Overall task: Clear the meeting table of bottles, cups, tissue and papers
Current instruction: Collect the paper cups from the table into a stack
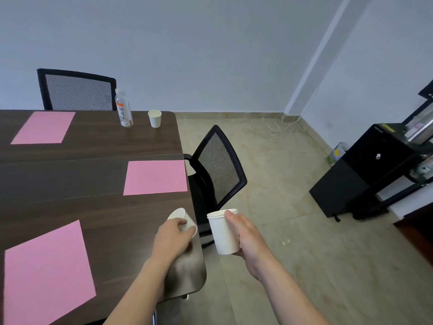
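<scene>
My left hand (172, 238) grips a white paper cup (185, 219) tilted on its side over the near right corner of the dark wooden table (93, 214). My right hand (243, 233) holds a second white cup (221, 233) upright, off the table's right edge above the floor. At the far end of the table stand a clear bottle (123, 109) with an orange-and-white label and a third white cup (154, 118). Three pink papers lie flat: one near left (44, 273), one at mid right (155, 177), one far left (44, 127).
A black mesh chair (216, 170) stands at the table's right side, close to my hands. Another mesh chair (77, 90) is behind the far edge. A black cabinet (360, 170) and shelving sit at the right wall. White cables (278, 124) lie on the tiled floor.
</scene>
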